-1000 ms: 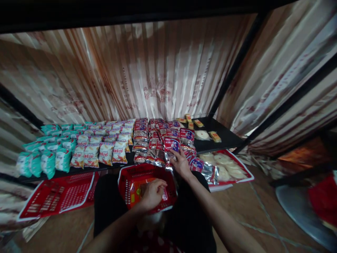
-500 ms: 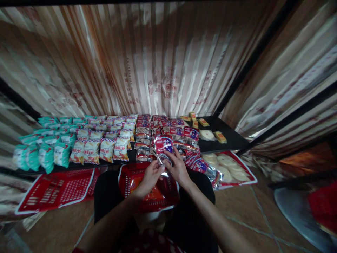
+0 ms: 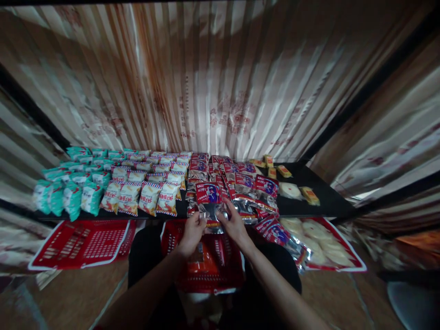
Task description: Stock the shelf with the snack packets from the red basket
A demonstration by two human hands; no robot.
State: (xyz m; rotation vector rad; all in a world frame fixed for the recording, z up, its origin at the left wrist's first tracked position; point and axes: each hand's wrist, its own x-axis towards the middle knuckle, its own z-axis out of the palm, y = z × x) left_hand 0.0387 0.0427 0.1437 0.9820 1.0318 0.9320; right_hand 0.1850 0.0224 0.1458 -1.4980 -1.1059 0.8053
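Between my two hands is a red and silver snack packet (image 3: 208, 195) with a purple figure on its front, held upright at the shelf's front edge. My left hand (image 3: 193, 233) is closed on its lower left side, and my right hand (image 3: 234, 225) pinches the lower right. Similar red and silver packets (image 3: 244, 184) lie in overlapping rows right behind and beside it. A red plastic basket (image 3: 227, 282) rests at my lap below the hands, with an orange packet (image 3: 201, 260) inside.
On the black shelf (image 3: 330, 201), white snack bags (image 3: 148, 198) and teal bags (image 3: 71, 200) stand in rows at left. Small yellow packs (image 3: 310, 195) and a round white pack (image 3: 289, 190) lie at right. Red baskets (image 3: 85, 243) sit below; the right one holds pale round packs (image 3: 319, 236).
The packet has moved down and back against the rows on the shelf, and both hands have shifted to its lower sides. My view has turned slightly left.
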